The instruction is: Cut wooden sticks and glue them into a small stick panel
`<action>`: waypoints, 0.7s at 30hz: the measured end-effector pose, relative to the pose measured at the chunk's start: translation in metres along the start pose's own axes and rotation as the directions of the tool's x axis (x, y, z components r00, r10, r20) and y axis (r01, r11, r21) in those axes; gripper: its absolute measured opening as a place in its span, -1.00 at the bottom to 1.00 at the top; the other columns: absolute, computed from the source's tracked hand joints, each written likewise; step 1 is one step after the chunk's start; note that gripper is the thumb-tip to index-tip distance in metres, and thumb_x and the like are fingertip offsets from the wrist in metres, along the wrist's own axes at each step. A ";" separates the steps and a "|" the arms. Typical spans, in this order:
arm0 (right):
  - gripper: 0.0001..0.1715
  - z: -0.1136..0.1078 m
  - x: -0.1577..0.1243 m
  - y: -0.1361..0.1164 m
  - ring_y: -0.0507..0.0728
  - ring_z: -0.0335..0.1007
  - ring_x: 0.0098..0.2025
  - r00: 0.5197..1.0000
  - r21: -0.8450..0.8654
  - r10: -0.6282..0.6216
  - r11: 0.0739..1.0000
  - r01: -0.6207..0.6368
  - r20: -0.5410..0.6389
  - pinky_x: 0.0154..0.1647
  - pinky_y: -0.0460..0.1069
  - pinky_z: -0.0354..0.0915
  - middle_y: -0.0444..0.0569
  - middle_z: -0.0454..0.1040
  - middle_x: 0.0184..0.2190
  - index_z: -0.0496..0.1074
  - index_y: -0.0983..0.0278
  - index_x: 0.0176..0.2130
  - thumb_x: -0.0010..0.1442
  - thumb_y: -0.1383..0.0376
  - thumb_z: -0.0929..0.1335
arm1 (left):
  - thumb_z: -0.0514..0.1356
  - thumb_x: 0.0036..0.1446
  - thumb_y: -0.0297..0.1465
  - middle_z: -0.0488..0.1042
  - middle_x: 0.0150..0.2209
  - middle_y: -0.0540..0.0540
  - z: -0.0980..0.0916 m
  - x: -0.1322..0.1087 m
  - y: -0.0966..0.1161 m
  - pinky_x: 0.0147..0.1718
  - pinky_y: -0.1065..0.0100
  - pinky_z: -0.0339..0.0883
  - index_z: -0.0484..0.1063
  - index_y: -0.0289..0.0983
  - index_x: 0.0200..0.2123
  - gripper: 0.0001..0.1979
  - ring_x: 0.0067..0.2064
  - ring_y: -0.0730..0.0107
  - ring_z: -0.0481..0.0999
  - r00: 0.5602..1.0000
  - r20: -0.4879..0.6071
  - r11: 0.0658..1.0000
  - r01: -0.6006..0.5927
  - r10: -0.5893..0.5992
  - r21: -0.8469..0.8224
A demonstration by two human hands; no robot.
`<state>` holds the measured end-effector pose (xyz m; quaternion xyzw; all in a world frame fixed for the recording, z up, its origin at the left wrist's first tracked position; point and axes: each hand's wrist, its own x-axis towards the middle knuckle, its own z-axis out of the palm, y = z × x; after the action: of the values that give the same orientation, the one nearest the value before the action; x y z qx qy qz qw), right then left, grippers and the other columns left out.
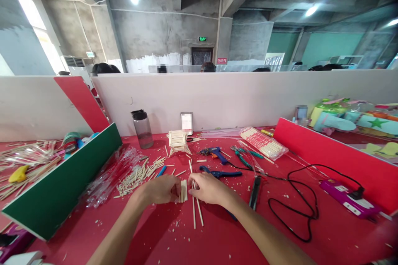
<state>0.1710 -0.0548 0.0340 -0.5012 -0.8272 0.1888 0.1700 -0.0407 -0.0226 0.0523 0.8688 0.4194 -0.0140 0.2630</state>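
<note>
A row of short wooden sticks [184, 192] lies side by side on the red table in front of me. At its left edge my left hand [164, 189] is closed, its curled fingers pressing against the row. On the other side, my right hand [207, 189] bends its fingers over two long wooden sticks [197, 211], which stick out below it toward me; its fingertips are near the row's right edge. Farther back stands a small stick-built structure [178, 143] with splayed legs. A loose pile of short wooden sticks [139, 178] spreads to the left of my left hand.
Blue cutters [220, 172], a glue gun [219, 154], green-handled pliers [245, 156] and a utility knife [255, 192] lie to the right. A black cord runs to a purple power strip [350, 198]. A water bottle [143, 130] stands at the back left. Green [65, 182] and red [336, 163] dividers flank the table.
</note>
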 end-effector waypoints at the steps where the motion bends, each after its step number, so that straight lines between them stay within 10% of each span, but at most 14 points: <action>1: -0.81 0.000 0.000 0.000 0.17 0.48 -0.24 1.000 0.001 0.000 1.000 0.000 -0.002 -0.32 -0.06 0.15 -0.01 0.59 -0.34 0.50 0.25 -0.18 0.15 0.29 0.38 | 0.24 -0.09 -0.47 0.61 -0.40 -0.03 0.000 0.000 -0.001 -0.45 0.41 0.26 0.57 -0.18 -0.39 -0.85 -0.36 0.26 0.57 1.000 -0.008 1.000 0.002 -0.002 -0.002; 13: -0.90 -0.002 -0.003 0.007 0.20 0.49 -0.28 1.000 -0.076 -0.007 0.997 0.008 0.010 -0.31 -0.04 0.18 -0.01 0.56 -0.41 0.50 0.22 -0.29 0.18 0.24 0.39 | 0.14 -0.10 -0.59 0.63 -0.38 -0.08 0.008 -0.001 0.015 -0.41 0.35 0.28 0.58 -0.18 -0.40 -0.72 -0.32 0.17 0.59 0.997 -0.056 0.985 0.058 -0.049 0.160; 21: -0.82 -0.009 -0.005 0.002 0.11 0.48 -0.19 0.950 -0.006 -0.297 0.954 0.299 0.095 -0.17 -0.07 0.24 -0.05 0.56 -0.22 0.57 0.19 -0.23 0.20 0.42 0.38 | 0.05 0.14 -0.51 0.58 -0.30 -0.09 -0.004 -0.006 0.004 -0.38 0.38 0.19 0.44 -0.21 -0.29 -0.82 -0.28 0.24 0.53 0.996 -0.090 0.991 0.006 0.006 0.131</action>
<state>0.1793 -0.0574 0.0405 -0.3632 -0.9022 0.1757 0.1526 -0.0418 -0.0271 0.0589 0.8838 0.4292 -0.0023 0.1860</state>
